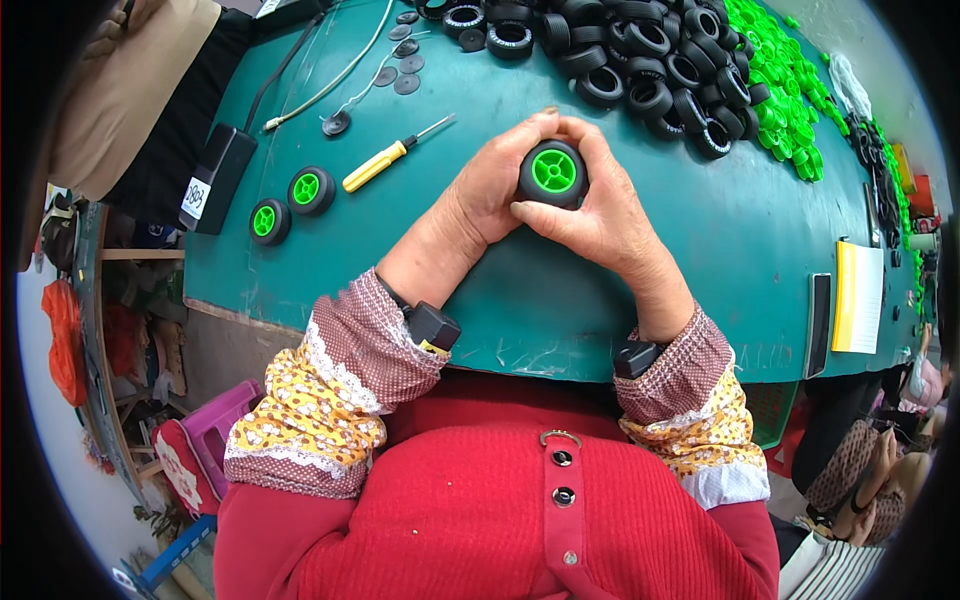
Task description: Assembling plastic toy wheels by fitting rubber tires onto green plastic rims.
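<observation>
Between my two hands, above the green table, is a small toy wheel with a black tyre and a bright green spoked rim, its face turned up. My left hand wraps its left side, with the fingers mostly hidden behind it. The thumb of my right hand presses the near edge while its fingers curl round the far right side. Left of my hands lie two similar wheels, one and another, their green rims up. A screwdriver with a yellow handle rests near my left wrist.
Black tyres are heaped at the far side beside a pile of green rims. Black discs and a cable lie far left, near a black box. A yellow-edged notepad and phone-like slab sit right.
</observation>
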Demonstrator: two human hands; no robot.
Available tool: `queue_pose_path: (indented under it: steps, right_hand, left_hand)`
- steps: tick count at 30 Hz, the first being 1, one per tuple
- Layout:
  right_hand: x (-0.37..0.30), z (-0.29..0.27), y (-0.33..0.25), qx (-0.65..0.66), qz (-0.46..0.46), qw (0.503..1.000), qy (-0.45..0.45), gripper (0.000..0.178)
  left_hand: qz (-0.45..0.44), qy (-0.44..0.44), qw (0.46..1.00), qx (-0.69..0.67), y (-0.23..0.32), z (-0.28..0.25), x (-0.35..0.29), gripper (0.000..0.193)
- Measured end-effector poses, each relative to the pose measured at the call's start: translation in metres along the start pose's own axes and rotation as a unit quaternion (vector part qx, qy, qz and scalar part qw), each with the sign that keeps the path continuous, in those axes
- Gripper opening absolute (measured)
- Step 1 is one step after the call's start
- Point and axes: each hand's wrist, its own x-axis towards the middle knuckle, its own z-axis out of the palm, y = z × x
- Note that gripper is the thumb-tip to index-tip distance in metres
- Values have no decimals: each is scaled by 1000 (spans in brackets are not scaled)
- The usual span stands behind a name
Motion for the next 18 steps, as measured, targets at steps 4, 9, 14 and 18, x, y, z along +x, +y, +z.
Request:
queue_pose_path:
  steps: [4, 9, 14, 18]
  right_hand:
    - [2, -3, 0, 108, 155, 982, -17, 44]
    - [5, -8, 4, 32, 157, 987, 11, 45]
    - [5, -13, 5, 11, 62, 997, -33, 52]
    - [6, -13, 12, 11, 115, 993, 37, 50]
  left_hand:
    - [-44, -6, 998, 36, 0, -3, -2, 38]
    - [-36, -60, 993, 98, 1, -8, -4, 35]
    - [-17, -37, 988, 151, 6, -6, -6, 25]
    - [-12, -23, 986, 167, -1, -7, 2, 21]
